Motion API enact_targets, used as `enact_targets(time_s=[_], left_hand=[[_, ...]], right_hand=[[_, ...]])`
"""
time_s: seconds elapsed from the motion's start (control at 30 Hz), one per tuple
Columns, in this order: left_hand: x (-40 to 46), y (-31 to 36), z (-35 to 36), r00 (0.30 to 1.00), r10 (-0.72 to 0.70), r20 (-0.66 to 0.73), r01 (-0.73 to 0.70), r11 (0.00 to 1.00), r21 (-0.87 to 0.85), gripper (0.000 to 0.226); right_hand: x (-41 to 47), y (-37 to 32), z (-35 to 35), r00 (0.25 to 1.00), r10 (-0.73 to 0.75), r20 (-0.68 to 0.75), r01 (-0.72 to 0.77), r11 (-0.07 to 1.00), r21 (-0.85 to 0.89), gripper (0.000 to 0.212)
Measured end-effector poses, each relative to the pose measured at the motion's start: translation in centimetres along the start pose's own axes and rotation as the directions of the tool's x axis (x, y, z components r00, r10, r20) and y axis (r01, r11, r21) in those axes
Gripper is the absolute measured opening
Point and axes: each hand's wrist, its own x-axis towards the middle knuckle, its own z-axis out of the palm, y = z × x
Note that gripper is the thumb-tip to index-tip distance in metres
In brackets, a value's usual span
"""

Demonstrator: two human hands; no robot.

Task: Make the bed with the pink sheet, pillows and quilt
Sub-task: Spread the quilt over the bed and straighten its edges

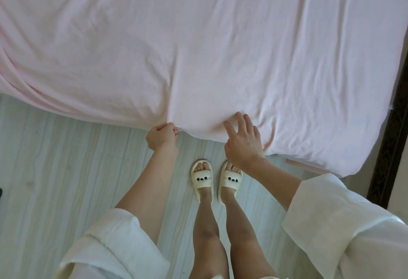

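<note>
The pale pink sheet (198, 42) covers the whole bed top, creased, and hangs over the near edge. At that edge my left hand (162, 136) is curled, pinching the sheet's hem. My right hand (242, 139) rests with fingers spread on the sheet's overhang, just to the right. Folds run from both hands up across the bed. No pillows or quilt are in view.
I stand on a pale wood-look floor (55, 168) in cream slippers (204, 178), close to the bed's near side. A dark carved wooden frame (390, 137) runs along the right end of the bed. A darker pink edge (309, 166) shows under the sheet's right corner.
</note>
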Motion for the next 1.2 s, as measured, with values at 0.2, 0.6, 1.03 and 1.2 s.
enact_targets(time_s=[0.2,0.6,1.03,1.2], left_hand=[[2.2,0.9,-0.3,0.999,-0.026,-0.025,0.026,1.000,0.009,0.017],[3.1,2.4,-3.5,0.985,0.132,0.115,-0.168,0.892,0.419,0.035],[16.6,16.3,-13.2,0.464,0.447,0.765,-0.726,-0.302,0.618,0.069],[23.0,19.8,-15.2,0.219,0.325,0.920,-0.751,-0.545,0.372,0.075]], right_hand=[[-0.1,0.5,0.3,0.990,-0.130,-0.046,0.128,0.991,-0.035,0.062],[1.8,-2.3,-2.4,0.997,-0.071,0.006,0.071,0.997,-0.043,0.047],[9.6,-21.8,-1.3,0.985,-0.165,-0.039,0.165,0.986,0.000,0.051],[13.4,-28.9,1.3,0.995,0.097,-0.004,-0.097,0.993,-0.070,0.075]])
